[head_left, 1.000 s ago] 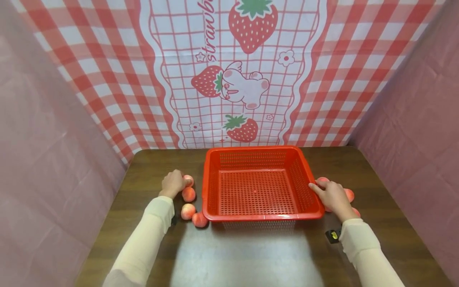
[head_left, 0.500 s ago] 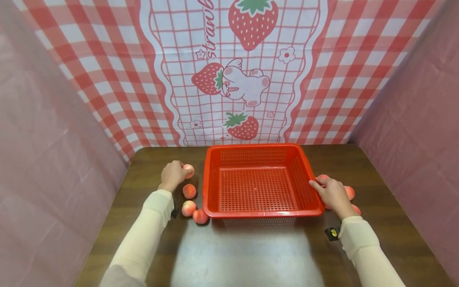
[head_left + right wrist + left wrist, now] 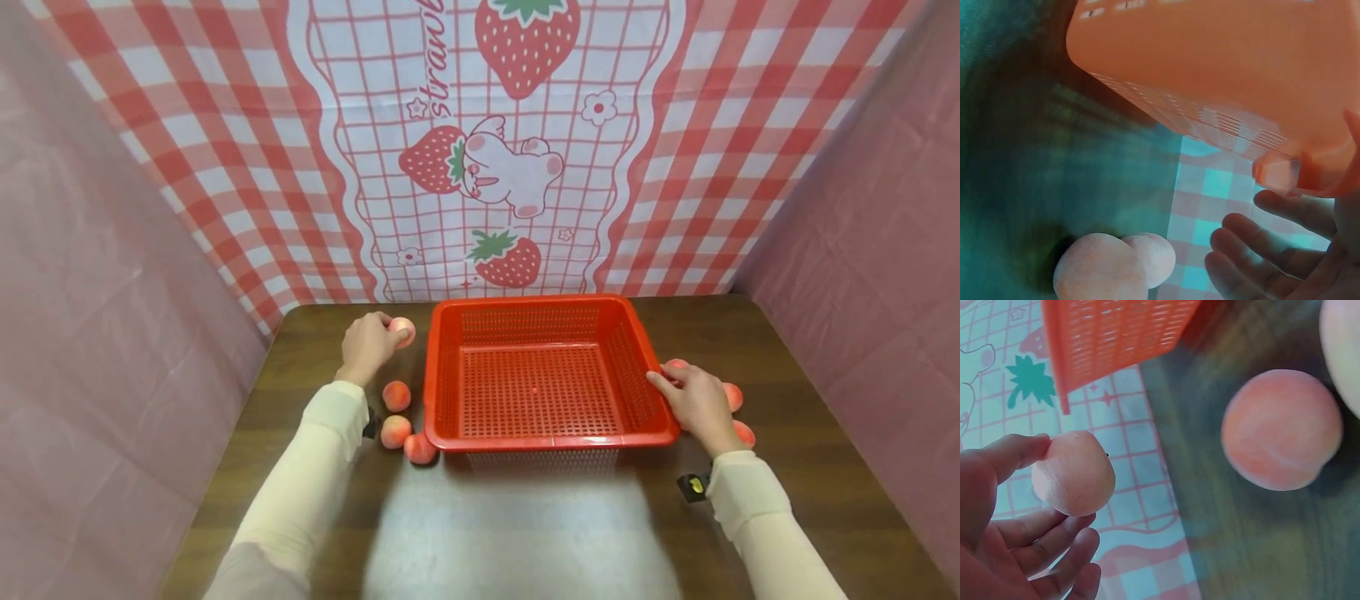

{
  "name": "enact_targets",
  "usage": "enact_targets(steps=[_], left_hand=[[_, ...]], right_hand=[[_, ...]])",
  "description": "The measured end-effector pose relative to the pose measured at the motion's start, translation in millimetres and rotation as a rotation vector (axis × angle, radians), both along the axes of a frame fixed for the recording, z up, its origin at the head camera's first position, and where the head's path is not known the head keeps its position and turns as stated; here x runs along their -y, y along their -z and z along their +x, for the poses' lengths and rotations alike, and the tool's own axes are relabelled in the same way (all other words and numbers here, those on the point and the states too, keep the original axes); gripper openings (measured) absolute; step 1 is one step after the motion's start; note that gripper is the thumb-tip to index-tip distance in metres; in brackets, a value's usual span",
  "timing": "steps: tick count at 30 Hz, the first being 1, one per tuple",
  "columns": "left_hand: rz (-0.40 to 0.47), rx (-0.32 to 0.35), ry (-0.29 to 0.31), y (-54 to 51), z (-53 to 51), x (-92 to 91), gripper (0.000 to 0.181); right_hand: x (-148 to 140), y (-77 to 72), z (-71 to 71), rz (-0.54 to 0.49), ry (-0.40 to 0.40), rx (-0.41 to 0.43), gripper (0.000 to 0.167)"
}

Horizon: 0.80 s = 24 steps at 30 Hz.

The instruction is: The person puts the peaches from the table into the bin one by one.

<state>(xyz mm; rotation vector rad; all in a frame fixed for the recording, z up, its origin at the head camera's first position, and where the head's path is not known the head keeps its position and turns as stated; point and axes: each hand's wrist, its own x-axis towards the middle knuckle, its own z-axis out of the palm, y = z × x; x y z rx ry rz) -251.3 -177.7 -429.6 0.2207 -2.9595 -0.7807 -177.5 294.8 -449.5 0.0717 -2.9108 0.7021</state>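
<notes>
My left hand (image 3: 367, 346) pinches a peach (image 3: 402, 332) between thumb and fingers, above the table left of the red plastic basket (image 3: 525, 442). The left wrist view shows this pale pink peach (image 3: 1075, 474) held apart from the basket (image 3: 1116, 344), with another peach (image 3: 1282, 429) on the table. At the basket's right side my right hand (image 3: 697, 404) grips the rim, thumb over the top. Its other fingers (image 3: 1266, 244) spread loosely below the rim in the right wrist view. No fruit shows inside the basket.
Left of the basket lie several peaches, among them an orange-red peach (image 3: 397, 396) and one touching the basket's corner (image 3: 420, 448). More peaches (image 3: 732, 397) lie around my right hand. A strawberry-print cloth (image 3: 510, 167) hangs behind the wooden table (image 3: 795, 467).
My left hand has lifted the peach off the table and carried it farther back and slightly right. The right hand stays at the basket's rim.
</notes>
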Motion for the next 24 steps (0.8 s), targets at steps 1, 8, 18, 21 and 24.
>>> enact_targets(steps=[1,8,18,21,24], left_hand=[[-0.002,-0.011,0.0,-2.5,-0.7,-1.8,0.047],[0.017,-0.07,0.019,-13.2,-4.3,-11.5,0.043],[0.015,-0.101,0.055,-26.1,-12.0,-27.6,0.042],[0.013,-0.11,0.073,-29.2,-15.0,-32.7,0.042],[0.018,-0.099,0.101,-32.9,-17.7,-39.7,0.044]], right_hand=[[-0.1,0.5,0.2,-0.004,0.005,-0.013,0.048],[3.8,4.0,4.0,-0.063,0.043,-0.041,0.045],[4.9,1.7,6.4,-0.057,0.055,-0.039,0.045],[5.3,0.9,5.6,-0.06,0.06,-0.01,0.047],[4.7,1.3,6.2,-0.069,0.07,0.011,0.049]])
